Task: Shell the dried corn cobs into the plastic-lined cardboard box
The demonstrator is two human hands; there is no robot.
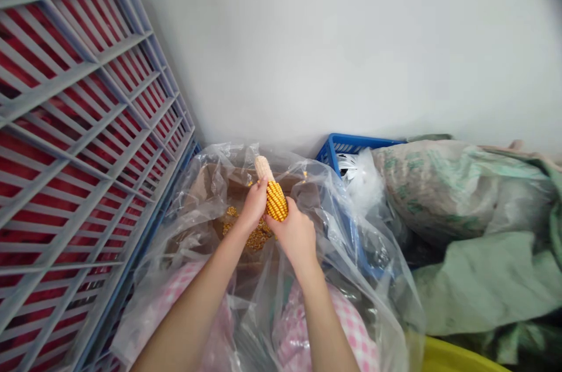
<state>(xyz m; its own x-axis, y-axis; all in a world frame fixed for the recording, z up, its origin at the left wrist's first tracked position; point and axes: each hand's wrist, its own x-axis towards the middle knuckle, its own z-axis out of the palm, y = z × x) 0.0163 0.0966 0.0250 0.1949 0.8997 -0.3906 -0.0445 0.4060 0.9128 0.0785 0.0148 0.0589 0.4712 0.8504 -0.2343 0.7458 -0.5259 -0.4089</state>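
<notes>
An ear of corn is held between both hands above a box lined with clear plastic. Its far tip is bare, pale cob; yellow kernels cover the nearer part. My left hand is closed on the ear's left side, the thumb near where kernels meet bare cob. Around the near end, my right hand is wrapped with its thumb along the ear. Loose corn kernels lie below in the lined box, partly hidden by my hands. The clear plastic sheet spreads over the box's sides and my pink checkered lap.
A tall slatted plastic crate with red behind it stands close on the left. On the right are a blue basket, a stuffed sack, green cloth and a yellow rim. A white wall rises behind.
</notes>
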